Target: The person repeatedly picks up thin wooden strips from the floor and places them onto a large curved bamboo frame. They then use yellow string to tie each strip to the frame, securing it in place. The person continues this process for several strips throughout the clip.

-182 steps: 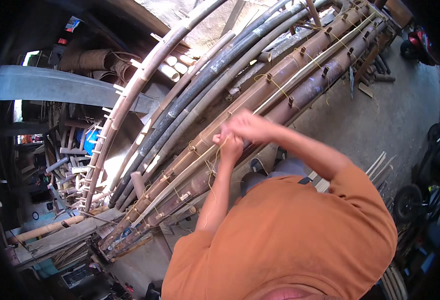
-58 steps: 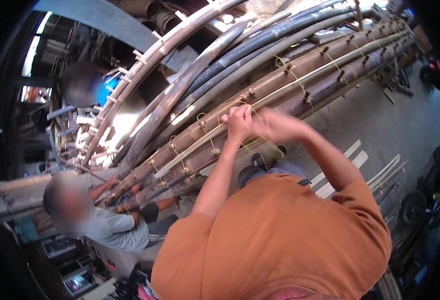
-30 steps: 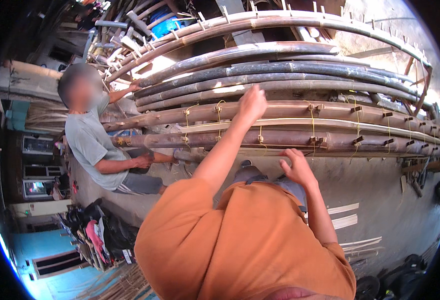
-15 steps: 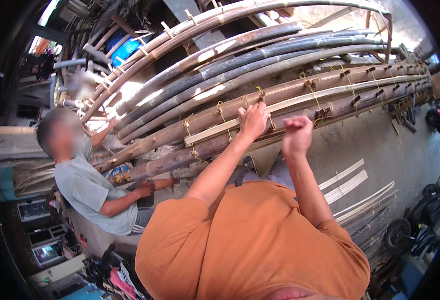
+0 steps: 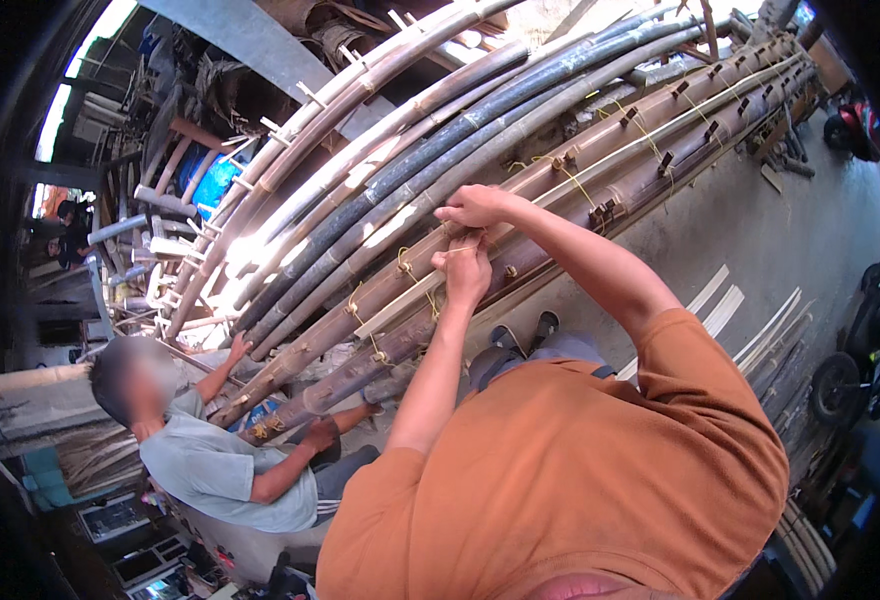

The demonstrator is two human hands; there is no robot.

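Note:
A long bundle of bamboo poles point(image 5: 580, 180) runs from lower left to upper right, lashed at intervals with yellow cord point(image 5: 415, 285). My left hand point(image 5: 465, 268) is closed on the cord at a thin pale bamboo strip point(image 5: 430, 295) lying along the poles. My right hand point(image 5: 475, 205) is just above it, fingers pinched on the same cord against a brown pole. Both arms reach out from my orange shirt point(image 5: 580, 480).
A person in a grey shirt point(image 5: 210, 470) sits at lower left with both hands on the poles' lower ends. Split bamboo strips point(image 5: 740, 310) lie on the concrete floor at right. Stacked poles and clutter point(image 5: 170, 230) fill the left; a wheel point(image 5: 835, 385) stands at far right.
My right hand has moved from beside the poles up onto the cord above my left hand. The view has swung, so the poles now slant up to the right.

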